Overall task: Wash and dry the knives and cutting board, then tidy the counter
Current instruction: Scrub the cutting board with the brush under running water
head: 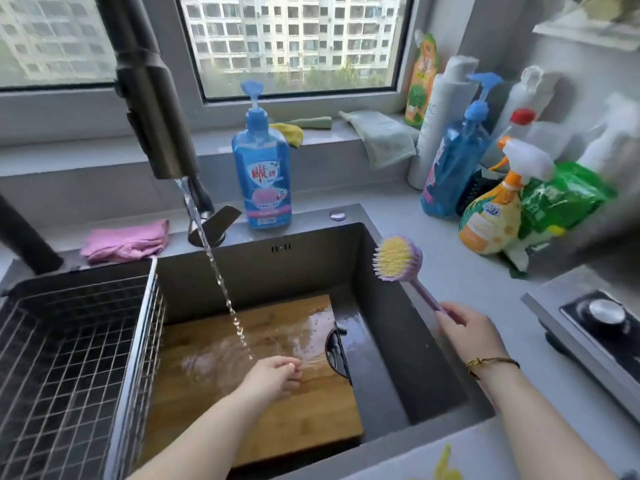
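Left hand (273, 375) over the wet board, brush held up on the right

Nearest of all, the left hand sits low above the cutting board (207, 393), fingers loosely bent and holding nothing, just under the stream (221, 289) from the tap (152, 109). The right hand (467, 327) is wrapped around the handle of the scrubbing brush (398, 258), bristles up over the sink's (398, 358) right rim.

The board lies flat in the sink, against the wire basket (69, 358) on its left. It is bamboo-coloured, with water sheeting across its far half and the near end drier. No knives can be made out.

Scrubbing looks to be the step in hand. It would go best with the left palm pressed flat to pin the slippery board, the brush worked along the grain, and soap from the blue bottle (263, 174) behind the sink
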